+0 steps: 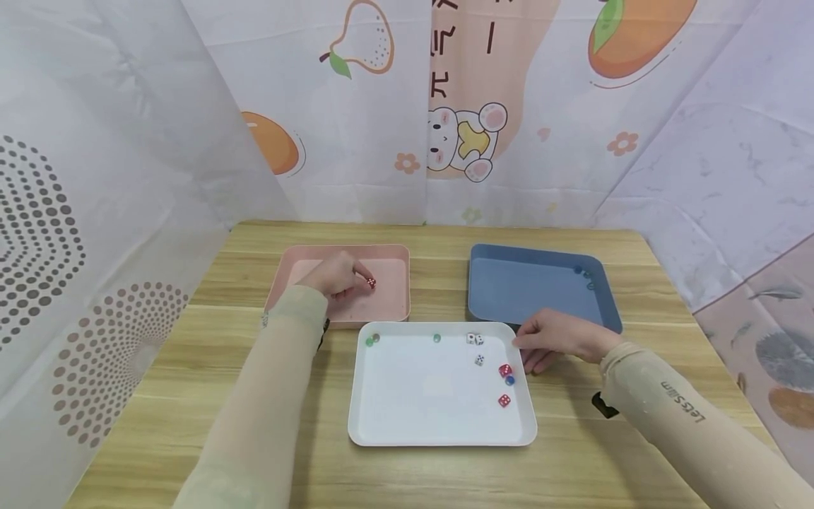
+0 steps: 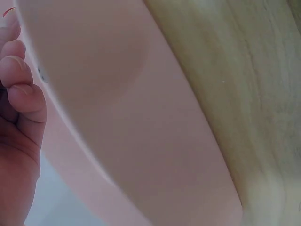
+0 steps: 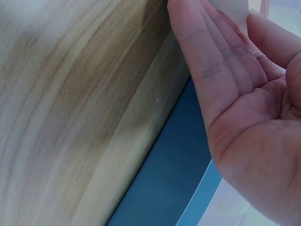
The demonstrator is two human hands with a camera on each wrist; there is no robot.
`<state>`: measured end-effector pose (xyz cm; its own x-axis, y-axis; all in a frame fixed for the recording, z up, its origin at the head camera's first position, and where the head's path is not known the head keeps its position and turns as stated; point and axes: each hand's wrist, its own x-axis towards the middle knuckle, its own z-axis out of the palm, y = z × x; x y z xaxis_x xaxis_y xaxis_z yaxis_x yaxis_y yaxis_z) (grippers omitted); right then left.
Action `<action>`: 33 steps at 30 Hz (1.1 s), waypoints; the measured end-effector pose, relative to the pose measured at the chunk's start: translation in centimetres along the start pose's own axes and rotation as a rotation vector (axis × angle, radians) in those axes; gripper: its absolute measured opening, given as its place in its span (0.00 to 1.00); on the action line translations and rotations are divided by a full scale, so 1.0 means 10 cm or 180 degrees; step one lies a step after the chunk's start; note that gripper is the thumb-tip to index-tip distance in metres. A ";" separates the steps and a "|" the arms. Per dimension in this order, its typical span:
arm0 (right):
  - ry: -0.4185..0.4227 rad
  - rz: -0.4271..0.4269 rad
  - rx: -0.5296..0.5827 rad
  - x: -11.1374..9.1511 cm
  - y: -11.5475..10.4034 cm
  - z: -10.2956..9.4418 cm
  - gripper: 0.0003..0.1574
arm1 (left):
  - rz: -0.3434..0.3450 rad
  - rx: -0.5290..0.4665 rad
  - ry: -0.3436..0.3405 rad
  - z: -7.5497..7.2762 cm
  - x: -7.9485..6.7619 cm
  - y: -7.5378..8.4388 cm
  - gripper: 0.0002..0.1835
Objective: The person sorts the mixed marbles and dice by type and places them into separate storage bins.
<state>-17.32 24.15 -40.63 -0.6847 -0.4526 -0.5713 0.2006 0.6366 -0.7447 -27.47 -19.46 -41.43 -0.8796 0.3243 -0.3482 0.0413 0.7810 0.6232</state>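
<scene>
My left hand [image 1: 340, 274] pinches a red die [image 1: 372, 283] at its fingertips, low over the pink tray [image 1: 407, 283]. In the left wrist view the left hand [image 2: 21, 108] has curled fingers beside the tray's pink wall. My right hand [image 1: 559, 336] holds the right rim of the white tray [image 1: 439, 431], thumb at the rim and fingers outside it. Between thumb and fingers in the right wrist view, a bit of white tray [image 3: 235, 8] shows. Inside the white tray lie two red dice, one [image 1: 504, 401] nearer me, several white dice [image 1: 480, 360], a blue marble [image 1: 510, 380] and several greenish marbles [image 1: 437, 338].
A blue tray [image 1: 528, 283] stands at the back right, with several dark and green marbles [image 1: 588, 279] in its right corner. All three trays sit on a wooden table [image 1: 439, 481]. Printed curtains [image 1: 356, 155] hang behind and at both sides.
</scene>
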 end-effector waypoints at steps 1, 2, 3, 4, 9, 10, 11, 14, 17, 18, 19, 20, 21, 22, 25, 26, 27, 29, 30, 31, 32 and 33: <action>0.0002 -0.0002 0.0004 0.00 0.00 0.00 0.14 | -0.0021 -0.0007 0.0005 0.00 0.00 0.00 0.07; 0.0002 -0.0002 0.0011 -0.01 0.00 0.00 0.14 | -0.0039 -0.0006 0.0005 0.00 0.01 0.00 0.07; -0.0001 -0.0006 0.0020 -0.01 0.00 0.00 0.14 | -0.0051 0.0002 0.0007 0.00 0.01 0.00 0.07; -0.0010 -0.0007 0.0026 -0.01 0.00 0.00 0.14 | -0.0060 -0.0001 0.0011 0.00 0.01 0.00 0.07; -0.0026 0.0001 0.0032 0.00 0.00 -0.02 0.15 | -0.0087 0.0026 0.0012 0.00 0.00 -0.01 0.08; -0.0022 0.0014 0.0036 0.00 0.00 -0.02 0.15 | -0.0082 0.0040 0.0011 0.00 0.01 -0.01 0.08; -0.0015 0.0023 0.0034 0.00 0.01 -0.02 0.14 | -0.0078 0.0059 0.0006 0.00 0.01 -0.01 0.08; -0.0004 0.0042 0.0034 0.01 0.01 -0.02 0.14 | -0.0085 0.0071 0.0000 0.00 0.03 -0.03 0.08; -0.0003 0.0044 0.0038 0.01 0.01 -0.03 0.14 | -0.0101 0.0070 -0.0003 0.00 0.05 -0.03 0.08; -0.0016 0.0027 0.0031 0.01 0.01 -0.03 0.14 | -0.0103 0.0081 -0.0005 0.00 0.06 -0.04 0.08; -0.0019 0.0022 0.0028 0.01 0.01 -0.03 0.14 | -0.0112 0.0088 -0.0007 0.00 0.06 -0.04 0.08; -0.0023 0.0025 0.0031 0.00 0.01 -0.03 0.14 | -0.0113 0.0102 -0.0009 0.00 0.07 -0.04 0.08; -0.0029 0.0017 0.0028 0.00 0.01 -0.03 0.14 | -0.0115 0.0109 -0.0008 0.00 0.07 -0.04 0.08; -0.0042 0.0001 0.0018 0.00 0.01 -0.03 0.14 | -0.0118 0.0116 -0.0009 0.00 0.08 -0.05 0.08; -0.0044 0.0006 0.0019 0.00 0.01 -0.03 0.14 | -0.0125 0.0133 -0.0014 0.00 0.08 -0.05 0.09; -0.0049 0.0000 0.0015 -0.01 0.01 -0.03 0.14 | -0.0127 0.0135 -0.0011 0.00 0.08 -0.04 0.09; -0.0054 -0.0013 0.0008 -0.01 0.00 -0.03 0.15 | -0.0129 0.0135 -0.0012 0.00 0.08 -0.04 0.09; -0.0050 -0.0009 0.0012 0.00 0.00 -0.03 0.14 | -0.0126 0.0146 -0.0019 0.00 0.06 -0.03 0.09; -0.0048 -0.0010 0.0016 0.00 0.00 -0.03 0.14 | -0.0126 0.0145 -0.0024 0.00 0.05 -0.02 0.10; -0.0053 -0.0022 0.0012 0.00 0.00 -0.03 0.15 | -0.0129 0.0137 -0.0031 -0.01 0.04 -0.01 0.10; -0.0049 -0.0019 0.0019 0.00 0.00 -0.03 0.14 | -0.0141 0.0103 -0.0045 -0.02 0.03 -0.01 0.11; -0.0048 -0.0020 0.0020 0.00 0.01 -0.03 0.14 | -0.0166 0.0034 -0.0061 -0.02 0.02 0.01 0.12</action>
<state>-17.50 24.36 -40.58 -0.6754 -0.4660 -0.5716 0.2005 0.6298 -0.7504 -27.73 -19.48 -41.29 -0.8715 0.2931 -0.3932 0.0009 0.8027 0.5964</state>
